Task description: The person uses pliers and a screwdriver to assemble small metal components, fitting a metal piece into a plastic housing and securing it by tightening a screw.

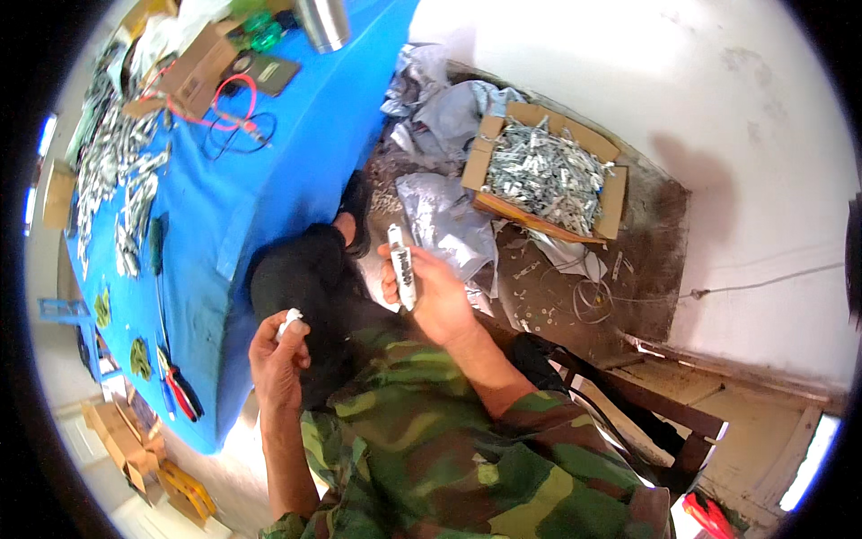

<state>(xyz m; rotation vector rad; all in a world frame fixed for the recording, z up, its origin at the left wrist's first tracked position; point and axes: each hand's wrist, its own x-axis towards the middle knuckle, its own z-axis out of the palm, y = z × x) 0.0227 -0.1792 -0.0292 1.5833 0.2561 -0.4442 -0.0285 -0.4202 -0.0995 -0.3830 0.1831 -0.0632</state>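
My right hand [440, 296] is closed around a slim white tube [402, 271] with dark print along its side. The tube stands nearly upright, its narrow end pointing away from me. To the left, and apart from it, my left hand [278, 361] pinches a small white piece [289, 323] between thumb and fingertips. That piece could be a cap, but it is too small to tell. Both hands are held above my lap, between the blue-covered table [260, 207] and the chair.
Pliers [185, 395] and a long screwdriver [157, 251] lie near the table's edge, with a pile of small metallic strips [126, 171] beyond. A cardboard box [620, 193] full of similar pieces stands on the floor by grey plastic sheeting [440, 216]. Cable [588, 301] crosses the floor.
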